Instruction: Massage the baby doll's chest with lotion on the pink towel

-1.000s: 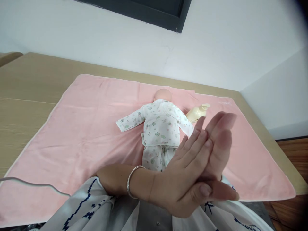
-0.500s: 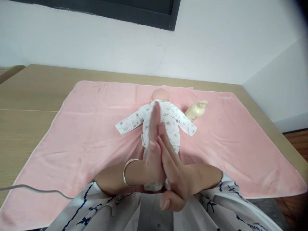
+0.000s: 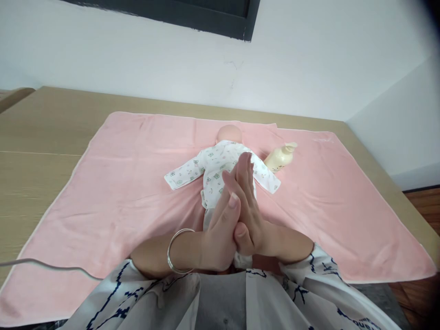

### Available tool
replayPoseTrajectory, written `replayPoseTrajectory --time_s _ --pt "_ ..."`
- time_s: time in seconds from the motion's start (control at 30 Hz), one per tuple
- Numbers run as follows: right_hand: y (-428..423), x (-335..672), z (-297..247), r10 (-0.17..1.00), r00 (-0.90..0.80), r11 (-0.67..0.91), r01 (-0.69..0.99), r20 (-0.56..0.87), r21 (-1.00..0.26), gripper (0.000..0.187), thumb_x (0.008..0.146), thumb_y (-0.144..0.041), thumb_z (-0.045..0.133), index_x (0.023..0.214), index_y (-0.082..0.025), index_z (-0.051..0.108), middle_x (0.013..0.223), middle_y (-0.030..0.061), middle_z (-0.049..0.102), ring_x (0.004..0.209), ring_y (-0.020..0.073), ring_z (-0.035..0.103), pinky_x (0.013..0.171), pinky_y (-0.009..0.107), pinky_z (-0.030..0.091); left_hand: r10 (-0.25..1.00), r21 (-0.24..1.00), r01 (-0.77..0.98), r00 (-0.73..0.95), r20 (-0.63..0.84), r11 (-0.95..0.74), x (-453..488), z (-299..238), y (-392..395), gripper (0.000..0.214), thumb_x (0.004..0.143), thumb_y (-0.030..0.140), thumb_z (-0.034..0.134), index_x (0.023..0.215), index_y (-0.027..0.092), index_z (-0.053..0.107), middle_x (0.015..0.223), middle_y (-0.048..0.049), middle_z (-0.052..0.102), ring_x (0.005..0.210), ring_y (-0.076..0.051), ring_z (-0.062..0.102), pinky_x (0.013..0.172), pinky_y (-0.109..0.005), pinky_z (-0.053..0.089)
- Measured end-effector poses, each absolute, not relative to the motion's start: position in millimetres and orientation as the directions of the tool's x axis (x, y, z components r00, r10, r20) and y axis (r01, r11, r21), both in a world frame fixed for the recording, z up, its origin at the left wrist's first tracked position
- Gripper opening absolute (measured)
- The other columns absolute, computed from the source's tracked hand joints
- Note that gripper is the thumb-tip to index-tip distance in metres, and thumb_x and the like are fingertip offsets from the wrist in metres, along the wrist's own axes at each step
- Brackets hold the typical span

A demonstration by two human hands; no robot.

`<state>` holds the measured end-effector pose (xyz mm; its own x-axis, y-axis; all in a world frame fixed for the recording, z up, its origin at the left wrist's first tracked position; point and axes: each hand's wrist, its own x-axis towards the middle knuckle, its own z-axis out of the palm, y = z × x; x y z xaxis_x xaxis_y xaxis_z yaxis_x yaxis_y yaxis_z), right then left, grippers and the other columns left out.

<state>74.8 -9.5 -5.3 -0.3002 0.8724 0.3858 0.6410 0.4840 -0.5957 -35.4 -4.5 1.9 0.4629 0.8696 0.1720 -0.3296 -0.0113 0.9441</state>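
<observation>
My left hand (image 3: 220, 236), with a silver bangle (image 3: 171, 250) on its wrist, is pressed palm to palm against my right hand (image 3: 250, 213). Both have their fingers stretched out, pointing away from me, and nothing shows between them. Beneath and beyond them a baby doll (image 3: 220, 158) in a white printed outfit lies on a pink blanket (image 3: 137, 174), its bald head (image 3: 229, 134) at the far end and its arms spread. My hands cover part of its body and legs. Beside the doll's right-hand sleeve lies a cream pump bottle (image 3: 280, 157), tilted on the blanket.
The blanket covers much of a wooden table (image 3: 51, 123) set against a white wall (image 3: 172, 59). A grey cable (image 3: 51, 266) runs over the blanket's near left part. A dark frame (image 3: 220, 18) is on the wall above.
My palms have rubbed past each other: the right hand has slid forward and the left has drawn back. Doll and bottle stay where they were.
</observation>
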Motion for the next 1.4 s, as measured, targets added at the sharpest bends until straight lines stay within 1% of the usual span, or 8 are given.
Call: replayPoseTrajectory --time_s 0.17,0.27,0.43,0.67,0.77,0.87,1.1,1.4 --pt "-3.6 70.2 -10.9 0.773 -0.370 0.628 0.558 0.515 -0.542 0.069 0.099 -0.057 0.004 0.153 -0.030 -0.030 0.167 -0.0053 -0.019 0.155 0.0278 -0.012 0.127 0.061 0.010 0.913 0.928 -0.372 0.382 0.140 0.013 -29.6 5.0 15.3 0.053 0.102 0.053 0.029 0.154 0.040 0.029 0.164 0.0079 0.028 0.156 -0.017 0.011 0.131 -0.042 0.014" --pt "-4.7 63.2 -16.1 0.752 -0.428 0.658 0.521 0.501 -0.543 0.079 0.098 -0.065 0.007 0.152 -0.023 -0.032 0.167 0.0018 -0.020 0.155 0.0279 -0.009 0.128 0.057 0.012 0.957 0.922 -0.386 0.252 0.143 -0.036 -31.4 12.1 25.7 0.049 0.103 0.051 0.032 0.151 0.042 0.034 0.161 0.0067 0.036 0.154 -0.020 0.023 0.129 -0.044 0.022" --pt "-5.7 56.7 -22.2 0.734 -0.445 0.679 0.462 0.514 -0.570 0.082 0.099 -0.065 0.017 0.159 -0.016 -0.009 0.169 0.0100 0.001 0.156 0.0273 0.001 0.127 0.056 0.019 0.981 0.916 -0.395 0.134 0.141 -0.078 -39.8 24.6 47.8 0.047 0.101 0.054 0.035 0.145 0.038 0.044 0.157 0.0021 0.043 0.153 -0.026 0.027 0.127 -0.049 0.022" --pt "17.7 80.6 -7.3 0.885 -0.327 0.465 0.653 0.332 -0.597 0.054 0.104 -0.044 0.031 0.140 -0.011 0.054 0.154 0.0138 0.047 0.149 0.0204 0.033 0.125 0.042 0.030 0.985 0.926 -0.338 -0.079 0.152 -0.170 -30.2 -11.5 113.0 0.042 0.100 0.052 0.042 0.134 0.032 0.055 0.151 -0.0019 0.049 0.147 -0.022 0.039 0.122 -0.039 0.033" --pt "39.2 91.0 -13.6 0.963 -0.210 0.266 0.840 0.169 -0.472 0.052 0.103 -0.030 0.030 0.143 -0.002 0.050 0.153 0.0201 0.045 0.149 0.0283 0.034 0.124 0.047 0.031 0.983 0.958 -0.239 -0.121 0.134 -0.160 -17.8 -43.2 142.2 0.037 0.099 0.047 0.043 0.123 0.026 0.061 0.138 -0.0062 0.061 0.136 -0.021 0.052 0.116 -0.037 0.039" --pt "66.9 98.2 -35.5 0.980 -0.179 0.197 0.924 0.084 -0.329 0.054 0.099 -0.019 0.031 0.147 0.005 0.041 0.157 0.0250 0.037 0.151 0.0360 0.025 0.124 0.053 0.026 0.975 0.979 -0.016 -0.098 0.201 -0.204 -6.5 -73.0 156.8 0.034 0.100 0.039 0.040 0.109 0.019 0.066 0.124 -0.0099 0.067 0.122 -0.022 0.060 0.111 -0.037 0.043" --pt "121.8 126.1 -81.3 0.957 -0.263 0.290 0.900 0.124 -0.326 0.057 0.096 -0.017 0.037 0.152 -0.010 0.039 0.162 0.0099 0.034 0.154 0.0277 0.020 0.127 0.053 0.013 0.911 0.774 0.485 0.144 0.387 -0.406 7.5 -115.5 159.3 0.037 0.100 0.026 0.032 0.121 0.015 0.060 0.125 -0.0134 0.068 0.121 -0.024 0.059 0.120 -0.046 0.032" --pt "98.8 105.5 -84.2 0.983 -0.092 0.121 0.975 0.159 -0.186 0.056 0.097 -0.016 0.034 0.152 -0.002 0.036 0.159 0.0245 0.034 0.152 0.0343 0.024 0.124 0.052 0.018 0.881 0.708 0.539 0.157 0.447 -0.455 3.8 -125.5 165.6 0.047 0.103 0.037 0.025 0.123 0.013 0.059 0.126 -0.0158 0.067 0.122 -0.025 0.060 0.112 -0.047 0.043"
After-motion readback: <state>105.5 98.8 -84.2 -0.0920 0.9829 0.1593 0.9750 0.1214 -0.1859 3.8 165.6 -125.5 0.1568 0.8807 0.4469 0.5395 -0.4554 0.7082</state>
